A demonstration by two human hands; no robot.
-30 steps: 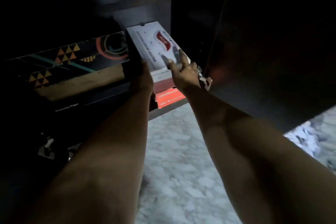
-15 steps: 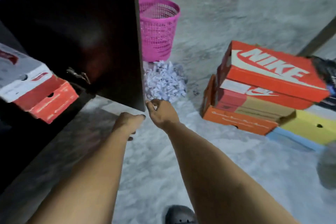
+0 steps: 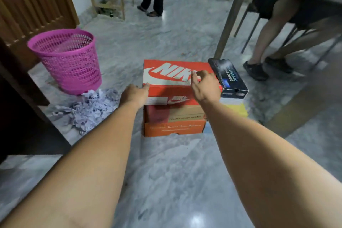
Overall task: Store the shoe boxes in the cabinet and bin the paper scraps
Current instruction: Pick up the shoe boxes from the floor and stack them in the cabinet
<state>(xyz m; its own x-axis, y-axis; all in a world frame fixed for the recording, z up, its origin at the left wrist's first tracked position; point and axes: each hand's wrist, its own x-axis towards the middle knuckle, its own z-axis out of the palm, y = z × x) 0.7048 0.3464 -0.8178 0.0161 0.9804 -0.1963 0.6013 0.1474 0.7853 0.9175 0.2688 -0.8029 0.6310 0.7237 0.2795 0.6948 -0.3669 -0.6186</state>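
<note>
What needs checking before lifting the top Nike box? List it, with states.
1. Left hand at the Nike box's left edge: ok.
2. Right hand gripping the box: not ok, it is above the lid.
3. Nothing lies on the lid: ok.
4. Black box clear of the Nike box: cannot tell, it sits close beside it.
5. Stack under it square: ok.
6. Scraps binned in the basket: not ok, on the floor.

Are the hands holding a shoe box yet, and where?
Not quite. The left hand touches the near left corner of the top Nike box; the right hand hovers over its right side. Neither has closed round it.
</note>
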